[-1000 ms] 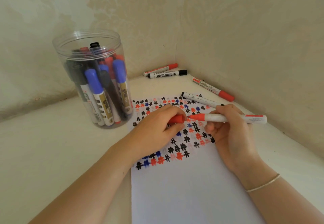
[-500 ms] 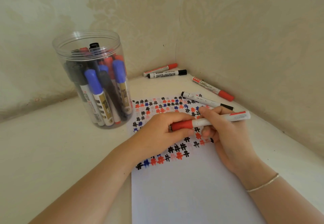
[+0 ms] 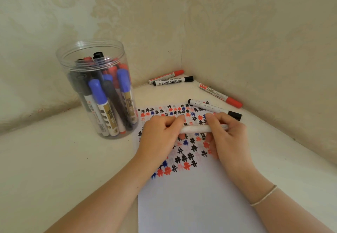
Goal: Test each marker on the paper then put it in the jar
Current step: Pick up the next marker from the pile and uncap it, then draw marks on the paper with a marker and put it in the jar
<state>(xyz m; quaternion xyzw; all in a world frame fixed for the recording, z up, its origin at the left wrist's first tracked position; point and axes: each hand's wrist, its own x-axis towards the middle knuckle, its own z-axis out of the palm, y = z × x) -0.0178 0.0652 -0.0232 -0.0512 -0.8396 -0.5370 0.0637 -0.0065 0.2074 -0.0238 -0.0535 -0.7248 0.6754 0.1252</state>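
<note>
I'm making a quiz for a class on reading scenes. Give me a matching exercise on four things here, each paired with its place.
Things:
1. jar
2. held marker
3. black-capped marker
4. bracelet

Places:
A. between both hands
B. on the right wrist
C. standing left of the paper
D. lying across the paper's far right corner

Pairs: 1-C, 2-A, 3-D, 4-B

We saw a cream tabletop (image 3: 54, 159) set into a corner. On it stood a clear jar (image 3: 94, 90) at the left, and a sheet of paper (image 3: 191, 205) lay to its right. Near the corner lay a red marker (image 3: 166, 76) just beside a black marker (image 3: 173, 81), another red marker (image 3: 220, 95) along the right wall, and a second black marker (image 3: 213, 108) partly on the paper's far edge.
</note>
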